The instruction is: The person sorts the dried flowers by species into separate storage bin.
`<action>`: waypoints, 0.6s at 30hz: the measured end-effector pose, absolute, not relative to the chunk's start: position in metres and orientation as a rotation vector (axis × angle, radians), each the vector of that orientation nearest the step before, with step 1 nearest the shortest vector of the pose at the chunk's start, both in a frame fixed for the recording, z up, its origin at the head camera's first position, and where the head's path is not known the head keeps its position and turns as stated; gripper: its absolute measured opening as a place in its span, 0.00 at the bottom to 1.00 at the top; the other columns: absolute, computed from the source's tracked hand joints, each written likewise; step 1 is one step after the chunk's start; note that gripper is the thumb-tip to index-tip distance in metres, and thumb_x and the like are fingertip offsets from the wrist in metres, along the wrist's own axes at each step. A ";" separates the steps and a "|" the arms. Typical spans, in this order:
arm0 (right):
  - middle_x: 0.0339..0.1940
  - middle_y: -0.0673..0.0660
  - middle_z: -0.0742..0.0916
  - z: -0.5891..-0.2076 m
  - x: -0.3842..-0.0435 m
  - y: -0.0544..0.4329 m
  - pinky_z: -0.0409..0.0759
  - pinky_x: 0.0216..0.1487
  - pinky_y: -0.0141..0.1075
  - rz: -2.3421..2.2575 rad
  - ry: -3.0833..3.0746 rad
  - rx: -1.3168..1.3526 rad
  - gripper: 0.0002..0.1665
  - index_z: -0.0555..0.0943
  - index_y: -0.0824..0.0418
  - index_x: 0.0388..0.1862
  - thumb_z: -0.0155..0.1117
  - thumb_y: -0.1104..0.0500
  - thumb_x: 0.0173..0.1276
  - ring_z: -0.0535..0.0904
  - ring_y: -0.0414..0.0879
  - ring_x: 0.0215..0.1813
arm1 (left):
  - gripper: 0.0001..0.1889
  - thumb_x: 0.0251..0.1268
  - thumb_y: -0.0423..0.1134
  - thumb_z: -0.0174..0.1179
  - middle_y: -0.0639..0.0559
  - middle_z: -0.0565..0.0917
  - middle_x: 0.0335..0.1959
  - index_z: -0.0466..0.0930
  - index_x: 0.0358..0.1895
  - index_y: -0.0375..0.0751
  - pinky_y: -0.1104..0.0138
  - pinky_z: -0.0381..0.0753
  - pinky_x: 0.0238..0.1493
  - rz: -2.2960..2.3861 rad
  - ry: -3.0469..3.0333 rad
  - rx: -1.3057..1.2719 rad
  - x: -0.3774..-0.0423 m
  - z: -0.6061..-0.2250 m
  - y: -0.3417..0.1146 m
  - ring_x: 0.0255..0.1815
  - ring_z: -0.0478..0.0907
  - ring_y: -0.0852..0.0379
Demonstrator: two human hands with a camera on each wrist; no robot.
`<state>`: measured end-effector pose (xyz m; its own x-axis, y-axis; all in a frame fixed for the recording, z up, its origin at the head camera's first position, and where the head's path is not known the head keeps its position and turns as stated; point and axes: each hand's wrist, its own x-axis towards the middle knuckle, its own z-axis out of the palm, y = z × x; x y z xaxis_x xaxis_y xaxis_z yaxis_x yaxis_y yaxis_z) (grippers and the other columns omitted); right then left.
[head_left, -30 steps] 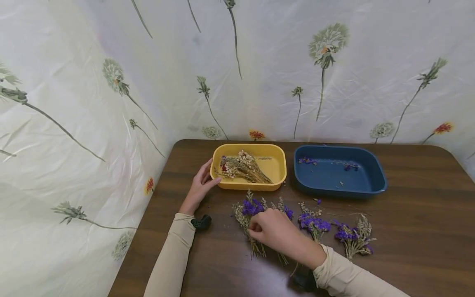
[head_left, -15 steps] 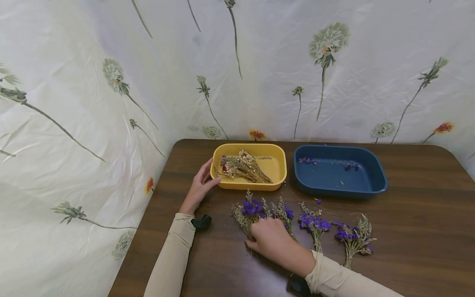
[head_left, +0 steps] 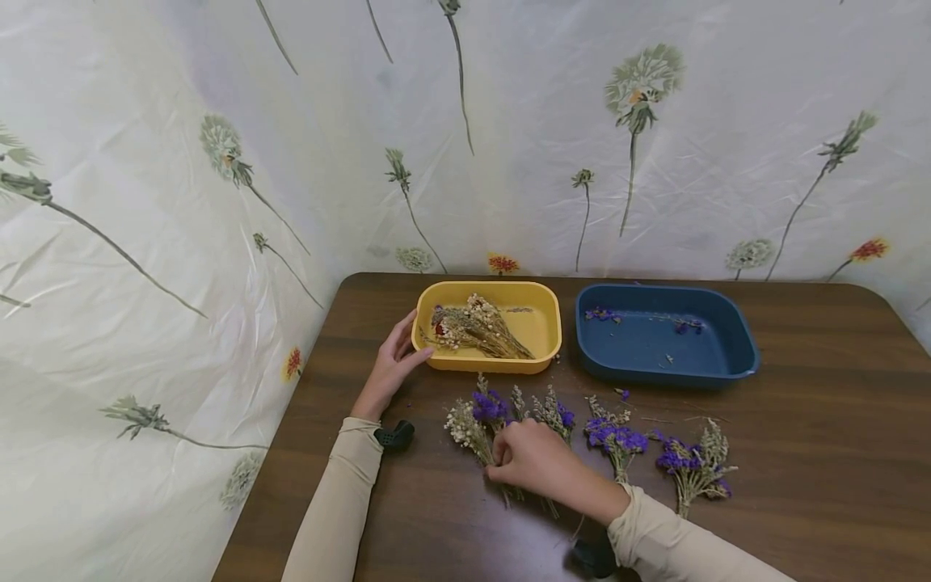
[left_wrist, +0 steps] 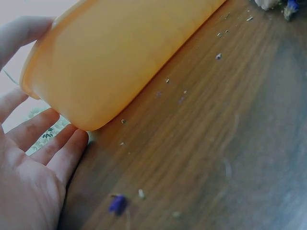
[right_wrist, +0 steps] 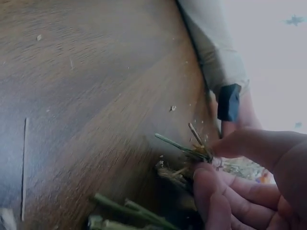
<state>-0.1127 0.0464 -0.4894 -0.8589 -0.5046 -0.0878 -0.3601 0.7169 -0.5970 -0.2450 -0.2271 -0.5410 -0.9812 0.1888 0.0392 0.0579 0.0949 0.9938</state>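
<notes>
My left hand (head_left: 389, 368) rests against the left end of the yellow tray (head_left: 494, 366), its fingers fairly straight along the outside. In the left wrist view, fingertips touch the tray's wall (left_wrist: 110, 62). Thumb and fingers of my right hand (head_left: 541, 465) pinch the stems of a small bunch of dried flowers (head_left: 464, 427) with whitish blooms. Cut stem ends (right_wrist: 175, 143) stick out of that pinch in the right wrist view. Right beside it lies a dried bunch with purple blooms (head_left: 490, 406), partly hidden by the hand.
Dried bunches (head_left: 483, 331) lie in the yellow tray. A blue tray (head_left: 655, 376) at its right holds a few purple scraps. More purple-and-grey bunches (head_left: 617, 439) lie in a row on the brown table (head_left: 822, 453). A patterned curtain (head_left: 538, 145) hangs behind.
My right hand has come down onto the leftmost bunches and pinched stems; the whitish bunch has shifted slightly left, apart from the purple blooms. The left hand has stayed at the yellow tray.
</notes>
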 end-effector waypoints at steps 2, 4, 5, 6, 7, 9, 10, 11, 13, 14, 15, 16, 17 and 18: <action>0.17 0.42 0.84 -0.489 -0.113 0.048 0.76 0.24 0.30 -0.889 2.660 -0.696 0.09 0.86 0.50 0.21 0.79 0.55 0.57 0.75 0.34 0.19 | 0.41 0.74 0.37 0.64 0.49 0.58 0.84 0.54 0.84 0.56 0.49 0.56 0.84 2.025 2.243 0.242 -0.246 -0.540 -0.227 0.85 0.56 0.47; 0.18 0.41 0.83 -0.490 -0.114 0.050 0.76 0.24 0.29 -0.918 2.641 -0.718 0.09 0.85 0.49 0.21 0.78 0.56 0.57 0.75 0.34 0.19 | 0.41 0.73 0.35 0.63 0.47 0.58 0.84 0.54 0.84 0.53 0.48 0.55 0.84 2.032 2.230 0.243 -0.242 -0.532 -0.226 0.85 0.55 0.46; 0.18 0.41 0.84 -0.490 -0.115 0.052 0.76 0.25 0.29 -0.939 2.625 -0.734 0.09 0.85 0.50 0.21 0.77 0.56 0.57 0.75 0.33 0.20 | 0.41 0.74 0.35 0.63 0.48 0.58 0.84 0.54 0.84 0.53 0.48 0.55 0.84 2.033 2.233 0.245 -0.241 -0.532 -0.226 0.85 0.56 0.46; 0.19 0.41 0.84 -0.491 -0.116 0.053 0.77 0.26 0.29 -0.958 2.607 -0.753 0.09 0.85 0.49 0.22 0.77 0.57 0.58 0.75 0.32 0.21 | 0.40 0.74 0.35 0.63 0.48 0.58 0.84 0.55 0.84 0.54 0.48 0.55 0.84 2.037 2.240 0.251 -0.241 -0.532 -0.226 0.84 0.56 0.46; 0.19 0.41 0.84 -0.491 -0.117 0.055 0.78 0.28 0.28 -0.975 2.591 -0.767 0.08 0.85 0.49 0.22 0.76 0.57 0.58 0.76 0.31 0.21 | 0.40 0.73 0.36 0.64 0.49 0.59 0.84 0.55 0.83 0.55 0.48 0.55 0.84 2.040 2.247 0.258 -0.241 -0.532 -0.225 0.84 0.57 0.46; 0.21 0.40 0.86 -0.492 -0.120 0.058 0.79 0.30 0.28 -1.006 2.558 -0.793 0.07 0.86 0.49 0.24 0.75 0.58 0.60 0.77 0.30 0.23 | 0.39 0.73 0.38 0.64 0.51 0.60 0.83 0.57 0.82 0.58 0.48 0.56 0.84 2.050 2.260 0.276 -0.240 -0.532 -0.225 0.84 0.58 0.48; 0.22 0.40 0.86 -0.492 -0.121 0.059 0.80 0.32 0.28 -1.021 2.538 -0.800 0.06 0.87 0.49 0.25 0.75 0.58 0.60 0.78 0.29 0.25 | 0.39 0.73 0.39 0.65 0.52 0.61 0.83 0.58 0.82 0.60 0.49 0.56 0.84 2.050 2.272 0.279 -0.241 -0.536 -0.225 0.83 0.59 0.49; 0.23 0.41 0.87 -0.491 -0.122 0.061 0.80 0.33 0.28 -1.034 2.519 -0.801 0.05 0.88 0.49 0.27 0.75 0.58 0.61 0.79 0.29 0.26 | 0.38 0.73 0.40 0.65 0.53 0.62 0.82 0.59 0.81 0.62 0.49 0.57 0.83 2.049 2.285 0.283 -0.243 -0.540 -0.226 0.83 0.59 0.50; 0.25 0.41 0.89 -0.490 -0.124 0.064 0.81 0.35 0.28 -1.055 2.487 -0.795 0.03 0.89 0.50 0.29 0.74 0.56 0.63 0.81 0.29 0.28 | 0.38 0.72 0.40 0.66 0.54 0.63 0.82 0.59 0.81 0.62 0.49 0.57 0.83 2.049 2.292 0.282 -0.243 -0.539 -0.226 0.83 0.60 0.50; 0.26 0.42 0.89 -0.489 -0.125 0.066 0.82 0.36 0.28 -1.068 2.469 -0.794 0.03 0.90 0.50 0.30 0.74 0.56 0.64 0.82 0.30 0.29 | 0.38 0.72 0.39 0.66 0.53 0.63 0.82 0.59 0.81 0.62 0.49 0.57 0.83 2.052 2.289 0.280 -0.243 -0.539 -0.226 0.83 0.60 0.50; 0.27 0.43 0.90 -0.489 -0.125 0.068 0.82 0.36 0.28 -1.082 2.449 -0.789 0.03 0.90 0.50 0.31 0.74 0.56 0.64 0.83 0.30 0.30 | 0.38 0.72 0.39 0.66 0.53 0.63 0.82 0.59 0.81 0.62 0.49 0.58 0.83 2.055 2.287 0.278 -0.243 -0.539 -0.226 0.82 0.60 0.49; 0.28 0.43 0.90 -0.488 -0.126 0.069 0.83 0.37 0.28 -1.095 2.432 -0.785 0.02 0.90 0.51 0.32 0.73 0.55 0.65 0.84 0.31 0.31 | 0.38 0.72 0.38 0.65 0.53 0.63 0.82 0.59 0.81 0.61 0.49 0.57 0.83 2.058 2.282 0.280 -0.243 -0.539 -0.226 0.83 0.60 0.49; 0.29 0.44 0.91 -0.488 -0.127 0.071 0.83 0.37 0.28 -1.108 2.419 -0.783 0.02 0.91 0.51 0.33 0.73 0.55 0.65 0.84 0.31 0.32 | 0.38 0.73 0.38 0.65 0.53 0.63 0.82 0.59 0.81 0.61 0.49 0.58 0.83 2.059 2.278 0.278 -0.243 -0.540 -0.226 0.83 0.60 0.49; 0.29 0.44 0.91 -0.487 -0.127 0.073 0.84 0.37 0.28 -1.123 2.404 -0.780 0.02 0.91 0.51 0.33 0.73 0.55 0.65 0.85 0.32 0.32 | 0.39 0.73 0.38 0.65 0.53 0.63 0.82 0.59 0.81 0.61 0.49 0.57 0.83 2.060 2.273 0.278 -0.243 -0.540 -0.226 0.83 0.60 0.50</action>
<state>-0.1274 0.0727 -0.4869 -0.7764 -0.6226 -0.0979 -0.3243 0.5278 -0.7850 -0.2426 -0.2256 -0.5399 -0.9819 0.1737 0.0757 0.0924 0.0900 0.9916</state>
